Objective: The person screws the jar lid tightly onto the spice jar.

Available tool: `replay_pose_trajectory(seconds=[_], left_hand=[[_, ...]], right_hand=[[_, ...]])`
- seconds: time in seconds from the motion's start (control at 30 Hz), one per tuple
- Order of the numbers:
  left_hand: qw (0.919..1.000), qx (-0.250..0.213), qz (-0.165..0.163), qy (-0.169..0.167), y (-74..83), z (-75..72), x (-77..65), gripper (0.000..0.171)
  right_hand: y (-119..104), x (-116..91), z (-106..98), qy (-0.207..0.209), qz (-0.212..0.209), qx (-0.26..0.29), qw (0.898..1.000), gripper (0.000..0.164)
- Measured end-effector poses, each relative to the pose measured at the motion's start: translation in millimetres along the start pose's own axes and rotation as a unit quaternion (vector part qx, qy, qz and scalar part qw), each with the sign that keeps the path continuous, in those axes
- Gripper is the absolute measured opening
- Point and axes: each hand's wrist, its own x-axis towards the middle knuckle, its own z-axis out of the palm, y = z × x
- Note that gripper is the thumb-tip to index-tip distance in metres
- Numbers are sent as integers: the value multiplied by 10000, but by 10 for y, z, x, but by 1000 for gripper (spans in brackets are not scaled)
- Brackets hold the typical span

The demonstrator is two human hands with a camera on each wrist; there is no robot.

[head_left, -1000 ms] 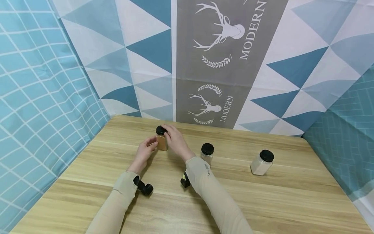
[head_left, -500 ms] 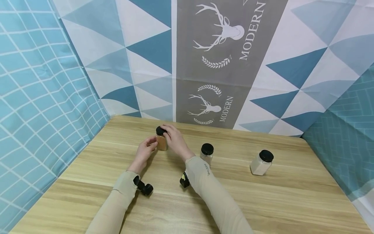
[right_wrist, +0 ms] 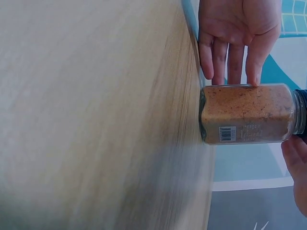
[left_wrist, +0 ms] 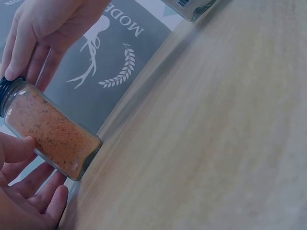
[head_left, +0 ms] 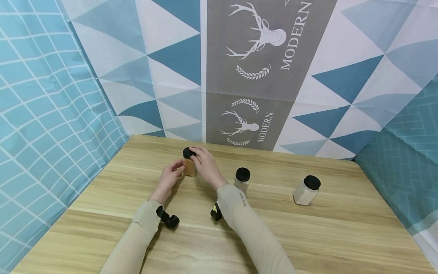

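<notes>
A square glass spice jar (head_left: 189, 168) with orange-brown seasoning stands upright at the back left of the wooden table. Its black lid (head_left: 188, 152) is in the grip of my right hand (head_left: 207, 164), thumb and fingers around the lid's side. My left hand (head_left: 169, 179) holds the jar's left side low down. In the left wrist view, that thumb lies against the glass of the spice jar (left_wrist: 53, 129), with the fingers on its far side. A barcode label shows on the jar (right_wrist: 249, 112) in the right wrist view. The lid sits on the jar.
A second black-lidded jar (head_left: 242, 182) stands right of my right forearm, partly hidden by the sleeve. Farther right is another jar (head_left: 306, 193) with pale contents. Patterned cloth (head_left: 239, 76) hangs behind the table's back edge.
</notes>
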Motion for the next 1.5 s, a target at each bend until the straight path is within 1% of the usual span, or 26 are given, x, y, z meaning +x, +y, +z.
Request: replay_pose_trajectory(seconds=[0.1, 0.2, 0.27, 0.33, 0.4, 0.83, 1.0, 1.1, 1.23, 1.33, 1.5], left_hand=[[9999, 2, 112, 15, 12, 2, -20, 44], [10000, -28, -61, 25, 21, 9, -6, 41], [9997, 16, -258, -17, 28, 13, 15, 41], [9993, 21, -374, -23, 28, 15, 30, 41], [9991, 26, -416, -24, 30, 17, 34, 41], [9991, 9, -410, -41, 23, 12, 23, 40], [9991, -1, -430, -50, 19, 12, 24, 40], [9991, -13, -416, -64, 21, 12, 24, 40], [9991, -18, -409, -55, 22, -1, 14, 40], [9991, -10, -414, -31, 19, -5, 11, 40], [9993, 28, -354, -93, 13, 2, 16, 41]], right_hand=[[8, -3, 1, 30, -53, -32, 10000, 34], [9, -2, -5, 92, -28, 51, 9999, 33], [10, 0, -6, 136, 15, 95, 9999, 33], [10, -3, -9, 157, 53, 122, 9998, 33], [14, -4, -8, 142, 58, 72, 9999, 32], [34, -8, -12, 141, -111, -34, 9998, 32], [26, -8, -13, 163, -84, 58, 9998, 31], [22, -4, -15, 163, -32, 24, 9999, 31], [24, 6, 5, -49, -13, -67, 10000, 32], [29, 11, 18, -172, -5, 35, 9998, 33], [49, 13, 24, -19, 57, 342, 9994, 34]])
